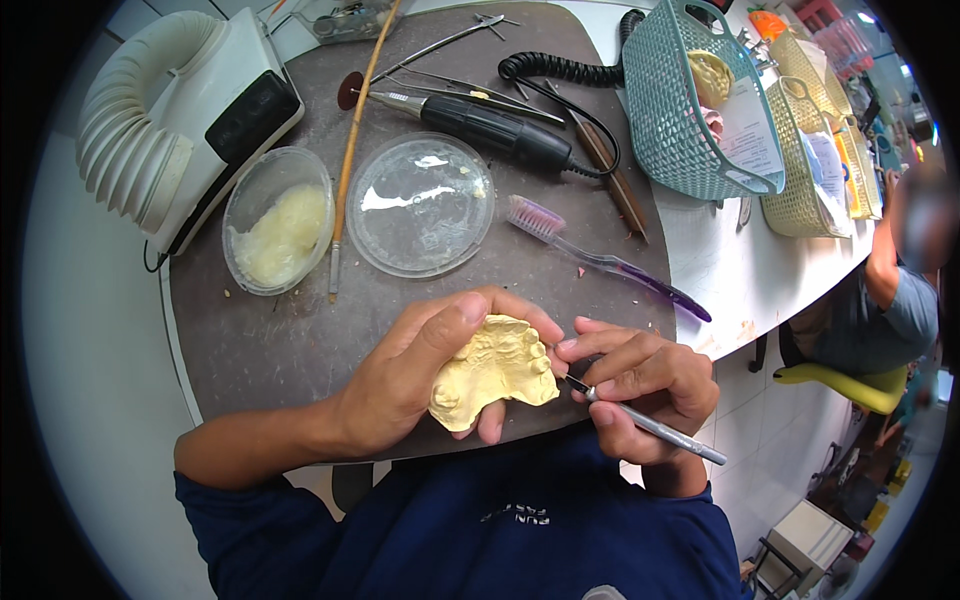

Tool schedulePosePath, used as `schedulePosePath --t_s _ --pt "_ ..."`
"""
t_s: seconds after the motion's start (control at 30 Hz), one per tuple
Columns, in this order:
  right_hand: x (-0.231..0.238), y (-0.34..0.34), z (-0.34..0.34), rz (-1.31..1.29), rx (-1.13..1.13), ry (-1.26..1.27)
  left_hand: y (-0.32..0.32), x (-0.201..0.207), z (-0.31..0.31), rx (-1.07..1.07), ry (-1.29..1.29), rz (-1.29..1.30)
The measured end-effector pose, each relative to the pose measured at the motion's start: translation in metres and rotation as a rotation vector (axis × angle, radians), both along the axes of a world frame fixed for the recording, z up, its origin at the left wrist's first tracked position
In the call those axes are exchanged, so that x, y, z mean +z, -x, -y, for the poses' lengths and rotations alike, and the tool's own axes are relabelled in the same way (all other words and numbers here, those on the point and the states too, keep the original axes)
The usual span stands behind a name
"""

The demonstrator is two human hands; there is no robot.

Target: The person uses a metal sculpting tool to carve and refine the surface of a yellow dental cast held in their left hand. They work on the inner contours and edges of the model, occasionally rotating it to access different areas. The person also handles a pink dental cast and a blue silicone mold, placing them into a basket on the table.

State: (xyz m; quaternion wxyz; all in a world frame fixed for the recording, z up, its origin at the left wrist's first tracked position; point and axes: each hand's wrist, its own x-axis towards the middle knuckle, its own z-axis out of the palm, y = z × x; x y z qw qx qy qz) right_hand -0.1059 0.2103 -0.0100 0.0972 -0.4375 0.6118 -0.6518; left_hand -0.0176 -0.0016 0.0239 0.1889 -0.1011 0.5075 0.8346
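A yellow plaster dental cast [494, 372] with tooth shapes along its edge lies in my left hand [405, 365], which is closed round it with the thumb on top. My right hand [650, 385] grips a silver-handled craft knife [660, 432] like a pen. The knife's dark tip is close beside the right edge of the cast; whether it touches cannot be made out. Both hands are over the near edge of the dark grey work mat [300, 380].
Beyond my hands stand a tub of pale wax-like material [283, 225] and a round clear lid [420, 205]. A thin brush [352, 140], black rotary handpiece [490, 127], and purple toothbrush [610, 262] lie around them. A hose unit [240, 100] is left, a teal basket [660, 90] right; a person [870, 310] sits farther right.
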Motion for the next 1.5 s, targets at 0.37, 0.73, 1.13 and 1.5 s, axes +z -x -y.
schedulePosePath --t_s 0.37,0.73,1.13,1.5 --pt "0.002 -0.0004 0.0007 0.064 0.002 -0.023 -0.0003 -0.0016 -0.0007 0.013 -0.006 0.019" --pt "0.0022 0.0011 0.0018 0.095 0.027 0.019 -0.0026 -0.0022 -0.0022 0.034 -0.007 0.023" --pt "-0.0003 0.0038 0.0022 0.068 0.035 0.017 -0.0027 -0.0004 -0.003 0.046 0.013 0.017" --pt "0.0038 0.0077 0.0012 0.068 0.061 -0.003 -0.0039 -0.0016 -0.0027 0.043 -0.005 0.025"
